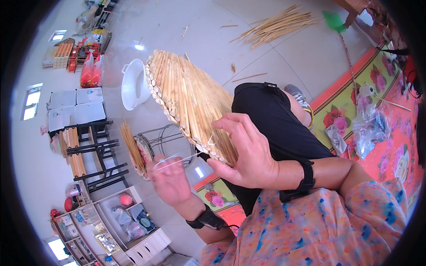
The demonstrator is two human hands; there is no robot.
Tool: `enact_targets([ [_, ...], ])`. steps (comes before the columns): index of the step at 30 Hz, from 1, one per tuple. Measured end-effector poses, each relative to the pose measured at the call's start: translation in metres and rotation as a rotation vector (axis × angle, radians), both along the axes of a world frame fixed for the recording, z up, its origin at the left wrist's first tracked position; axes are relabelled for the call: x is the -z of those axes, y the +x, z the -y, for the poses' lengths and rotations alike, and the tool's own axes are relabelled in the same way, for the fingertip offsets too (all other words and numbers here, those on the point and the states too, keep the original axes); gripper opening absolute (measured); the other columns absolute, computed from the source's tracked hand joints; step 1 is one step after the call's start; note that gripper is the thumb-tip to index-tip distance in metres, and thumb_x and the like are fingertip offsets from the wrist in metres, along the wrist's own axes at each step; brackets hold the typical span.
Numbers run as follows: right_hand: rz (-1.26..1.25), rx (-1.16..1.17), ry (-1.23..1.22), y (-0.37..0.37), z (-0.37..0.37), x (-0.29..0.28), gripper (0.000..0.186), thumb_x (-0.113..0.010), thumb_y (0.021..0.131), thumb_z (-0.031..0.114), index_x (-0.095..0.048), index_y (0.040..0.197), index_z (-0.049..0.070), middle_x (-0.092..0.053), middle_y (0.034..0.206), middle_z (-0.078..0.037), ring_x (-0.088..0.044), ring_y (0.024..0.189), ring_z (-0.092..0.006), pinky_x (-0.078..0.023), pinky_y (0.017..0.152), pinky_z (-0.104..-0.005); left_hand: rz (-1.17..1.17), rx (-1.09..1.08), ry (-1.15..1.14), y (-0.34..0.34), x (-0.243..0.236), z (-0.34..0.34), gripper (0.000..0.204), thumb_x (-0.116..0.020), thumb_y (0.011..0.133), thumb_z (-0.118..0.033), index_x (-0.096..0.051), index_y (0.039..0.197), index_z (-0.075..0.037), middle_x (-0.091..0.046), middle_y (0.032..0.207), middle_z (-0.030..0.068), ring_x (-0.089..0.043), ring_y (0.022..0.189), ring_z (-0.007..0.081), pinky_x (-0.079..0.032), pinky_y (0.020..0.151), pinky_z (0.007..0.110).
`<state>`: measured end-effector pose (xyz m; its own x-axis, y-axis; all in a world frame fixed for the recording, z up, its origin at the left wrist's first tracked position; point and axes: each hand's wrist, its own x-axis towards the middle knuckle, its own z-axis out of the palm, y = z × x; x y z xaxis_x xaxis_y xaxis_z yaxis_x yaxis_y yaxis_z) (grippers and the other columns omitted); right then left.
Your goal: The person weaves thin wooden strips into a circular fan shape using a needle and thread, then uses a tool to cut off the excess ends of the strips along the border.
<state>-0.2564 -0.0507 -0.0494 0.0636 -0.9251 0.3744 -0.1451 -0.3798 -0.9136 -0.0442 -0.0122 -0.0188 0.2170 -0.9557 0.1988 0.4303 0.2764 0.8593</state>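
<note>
A flat, rounded mat of pale straw stalks (195, 95) is tilted up against my lap, its left edge lined with cut stalk ends. My right hand (250, 153) grips its lower edge, thumb at the rim and fingers over the stalks. From that rim a thin white string (177, 163) runs taut to my left hand (171, 181), where it loops over the fingers. The left hand is smeared by motion, but its fingers look curled round the string. A short white string end stands out from the mat near my right thumb.
Loose stalks (282, 25) lie on the tiled floor at the far side. Beyond the mat is a white basin (134, 84). A wire-legged stool (164, 142) with a stalk bundle (128, 141) stands left. A flowered mat (337, 111) and plastic bags (370, 126) lie right.
</note>
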Motion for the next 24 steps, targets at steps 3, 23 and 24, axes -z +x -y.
enact_targets([
  [3,0.033,-0.030,-0.017,0.001,0.001,0.002,0.065,-0.081,0.068,0.025,-0.051,0.122,0.003,-0.052,0.114,-0.019,-0.057,0.101,-0.0368,-0.050,0.083,-0.0424,-0.236,-0.368,0.035,-0.016,-0.016,-0.003,0.016,-0.059,0.096,-0.024,-0.060,0.103,-0.010,-0.058,0.092,0.0026,-0.055,0.086,0.0154,-0.044,0.081,0.042],
  [23,0.081,-0.125,-0.064,0.002,0.006,-0.003,0.041,-0.078,0.069,0.013,-0.059,0.105,0.004,-0.057,0.099,-0.013,-0.059,0.090,-0.0316,-0.051,0.075,-0.0378,1.512,-0.220,-0.082,-0.043,-0.027,0.004,0.015,-0.079,0.076,-0.011,-0.067,0.077,-0.001,-0.047,0.064,0.0055,-0.043,0.050,0.0154,-0.031,0.046,0.027],
  [24,0.076,-0.130,-0.064,0.002,0.006,-0.005,0.041,-0.078,0.069,0.013,-0.059,0.105,0.004,-0.057,0.099,-0.013,-0.059,0.090,-0.0316,-0.051,0.075,-0.0378,1.502,-0.231,-0.087,-0.038,-0.027,0.004,0.019,-0.080,0.075,-0.012,-0.064,0.072,-0.002,-0.045,0.063,0.0050,-0.042,0.049,0.0157,-0.030,0.045,0.028],
])
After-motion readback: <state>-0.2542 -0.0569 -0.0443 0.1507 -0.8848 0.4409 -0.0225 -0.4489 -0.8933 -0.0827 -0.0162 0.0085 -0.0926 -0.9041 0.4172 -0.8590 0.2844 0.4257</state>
